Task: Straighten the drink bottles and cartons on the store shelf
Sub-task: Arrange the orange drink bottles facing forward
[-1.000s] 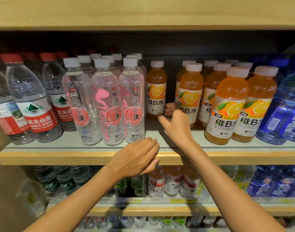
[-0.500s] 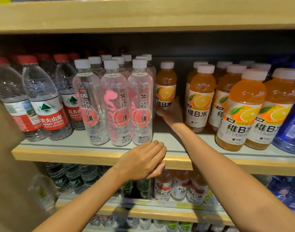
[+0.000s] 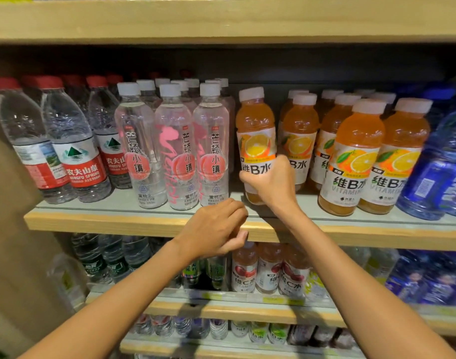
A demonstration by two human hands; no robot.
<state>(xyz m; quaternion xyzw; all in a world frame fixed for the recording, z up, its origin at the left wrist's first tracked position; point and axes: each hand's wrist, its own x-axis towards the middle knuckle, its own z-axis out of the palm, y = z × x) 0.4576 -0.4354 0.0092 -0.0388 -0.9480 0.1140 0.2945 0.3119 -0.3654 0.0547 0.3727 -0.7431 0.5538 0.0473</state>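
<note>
Head view, right fingers point(image 3: 245, 178) wrapping orange bottle point(image 3: 255, 120) — left fingers point(image 3: 233, 212) loosely curled

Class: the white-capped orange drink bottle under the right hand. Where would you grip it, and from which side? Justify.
Grip the white-capped orange plastic drink bottle round its straight labelled body, from the front, as the right hand does. Clear pink-labelled bottles stand close on its left, other orange bottles on its right; only the front is open.

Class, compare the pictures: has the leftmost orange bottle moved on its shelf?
Yes. The right hand has drawn the orange bottle forward, now about level with the front peach-water bottles.
</note>
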